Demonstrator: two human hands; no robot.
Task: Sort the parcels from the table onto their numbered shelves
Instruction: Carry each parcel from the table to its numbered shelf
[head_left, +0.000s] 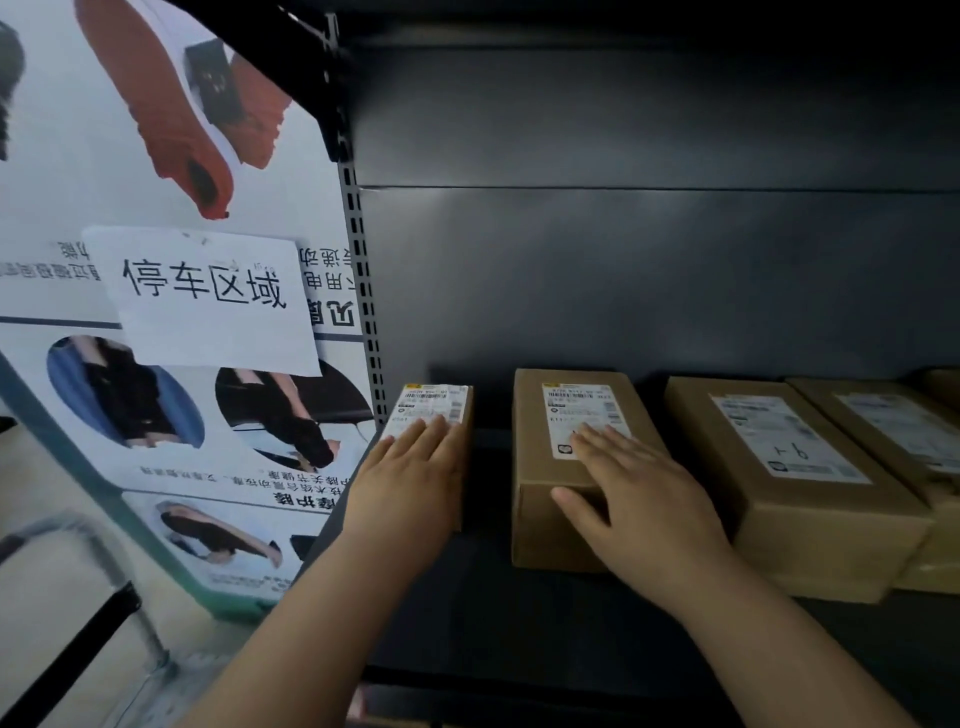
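Note:
Two brown cardboard parcels with white shipping labels lie on a dark metal shelf (467, 623). The small parcel (436, 408) sits at the shelf's far left, and my left hand (413, 478) rests flat on its top with straight fingers. The larger parcel (545, 499) lies just to its right. My right hand (639, 491) lies flat on that parcel's top, fingers over the label and thumb down its front face. A gap of bare shelf separates the two parcels.
More labelled parcels (789, 467) lie side by side to the right, one (904, 441) at the frame edge. The slotted shelf upright (363, 291) stands at the left, beside a printed poster board (171, 291) with a paper sign. A dark shelf back panel (649, 270) rises behind.

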